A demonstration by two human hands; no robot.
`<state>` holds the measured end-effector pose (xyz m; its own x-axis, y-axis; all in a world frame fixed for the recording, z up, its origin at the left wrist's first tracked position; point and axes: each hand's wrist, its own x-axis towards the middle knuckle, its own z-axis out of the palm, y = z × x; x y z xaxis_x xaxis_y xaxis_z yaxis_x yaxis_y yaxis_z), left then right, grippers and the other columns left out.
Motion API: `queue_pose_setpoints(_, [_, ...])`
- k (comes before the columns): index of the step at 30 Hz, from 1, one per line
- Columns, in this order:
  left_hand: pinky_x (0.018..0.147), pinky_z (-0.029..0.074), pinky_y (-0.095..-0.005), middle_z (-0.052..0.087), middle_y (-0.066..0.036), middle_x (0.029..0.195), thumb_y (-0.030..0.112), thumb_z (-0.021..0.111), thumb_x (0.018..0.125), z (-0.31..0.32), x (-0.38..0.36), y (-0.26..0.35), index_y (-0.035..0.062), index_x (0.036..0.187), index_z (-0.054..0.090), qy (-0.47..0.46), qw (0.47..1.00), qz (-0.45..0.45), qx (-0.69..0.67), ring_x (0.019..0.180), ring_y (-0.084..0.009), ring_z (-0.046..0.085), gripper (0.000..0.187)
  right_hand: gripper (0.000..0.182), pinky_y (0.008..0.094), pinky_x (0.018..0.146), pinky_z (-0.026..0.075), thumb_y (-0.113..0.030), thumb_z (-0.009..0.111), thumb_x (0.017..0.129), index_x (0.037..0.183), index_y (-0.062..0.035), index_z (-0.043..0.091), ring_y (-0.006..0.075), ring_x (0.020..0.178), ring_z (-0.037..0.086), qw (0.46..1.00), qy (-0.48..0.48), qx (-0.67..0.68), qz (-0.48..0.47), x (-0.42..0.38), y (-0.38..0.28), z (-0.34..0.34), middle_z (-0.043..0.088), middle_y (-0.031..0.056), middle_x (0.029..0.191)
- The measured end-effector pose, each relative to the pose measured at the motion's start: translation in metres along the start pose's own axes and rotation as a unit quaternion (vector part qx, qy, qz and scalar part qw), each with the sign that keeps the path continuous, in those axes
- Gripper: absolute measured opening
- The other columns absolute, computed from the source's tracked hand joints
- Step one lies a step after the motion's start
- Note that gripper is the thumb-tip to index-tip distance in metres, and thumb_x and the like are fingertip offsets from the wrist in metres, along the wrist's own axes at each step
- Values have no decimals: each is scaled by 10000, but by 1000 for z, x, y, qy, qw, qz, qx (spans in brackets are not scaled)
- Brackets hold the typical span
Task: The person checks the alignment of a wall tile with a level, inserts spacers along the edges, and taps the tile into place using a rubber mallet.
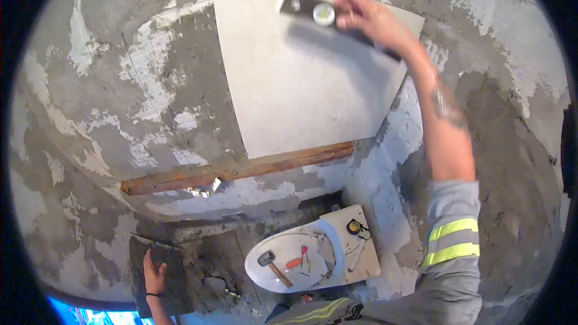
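My right hand (367, 18) grips a spirit level (306, 11) with a round vial in its dark body. The level slants across the upper part of a large off-white tile (307, 90) on the wall and casts a shadow on it. The tile's lower edge is right at a long wooden batten (289, 160). At the lower left, my left hand (155, 277) is open with its fingers spread, holding nothing. It overlaps a dark grey panel-like surface (174, 271) in this view.
A white toilet (262, 277) stands below the batten. On its lid lie a mallet (265, 258), an orange-handled tool (294, 263) and other small tools; a tape measure (354, 227) sits at its tank end. Patchy mortar covers the surrounding wall (150, 72).
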<state>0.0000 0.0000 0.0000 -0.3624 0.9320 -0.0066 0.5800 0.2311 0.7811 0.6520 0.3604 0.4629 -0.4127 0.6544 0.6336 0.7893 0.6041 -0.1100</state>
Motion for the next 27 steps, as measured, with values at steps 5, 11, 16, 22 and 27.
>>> queue_pose_setpoints(5, [1083, 369, -431, 387, -240, 1455, 201, 735, 821, -10, 14, -58, -26, 1435, 339, -15, 989, 105, 104, 1335, -372, 403, 765, 289, 319, 783, 486, -84, 665, 839, 1120, -44, 609, 160, 852, 591, 999, 17, 31, 20, 49, -37, -35, 649, 145, 954])
queue_pose_setpoints(11, [1105, 334, -442, 424, -257, 1425, 293, 670, 834, 4, -11, -111, -52, 1423, 346, -42, 996, -24, 76, 1341, -401, 390, 756, 356, 315, 888, 445, -40, 688, 835, 1165, -121, 582, 159, 952, 562, 997, -63, 10, 32, 91, 6, -19, 644, 34, 1020])
queue_pose_setpoints(16, [1047, 408, -403, 525, -185, 1362, 145, 727, 796, 15, -62, -260, -36, 1382, 383, -109, 979, -171, 11, 1241, -317, 518, 703, 369, 302, 869, 447, -20, 676, 836, 1184, -109, 591, 153, 927, 565, 992, -89, 83, 31, 89, 43, -17, 646, 30, 982])
queue_pose_setpoints(22, [1177, 208, -471, 260, -126, 1570, 509, 481, 953, 24, -176, -197, 209, 1494, 342, -111, 895, -380, 204, 1438, -331, 246, 633, 445, 302, 895, 455, -8, 667, 826, 1252, -100, 580, 172, 946, 583, 995, -68, 63, -37, 99, 61, -9, 654, 51, 1003])
queue_pose_setpoints(27, [1134, 278, -454, 354, -171, 1499, 451, 560, 925, 38, -229, -170, 164, 1463, 378, -47, 911, -375, 166, 1372, -286, 350, 637, 447, 305, 880, 489, -2, 668, 813, 1243, -88, 583, 191, 963, 621, 991, 19, -57, -119, 81, 57, -6, 670, 76, 1034])
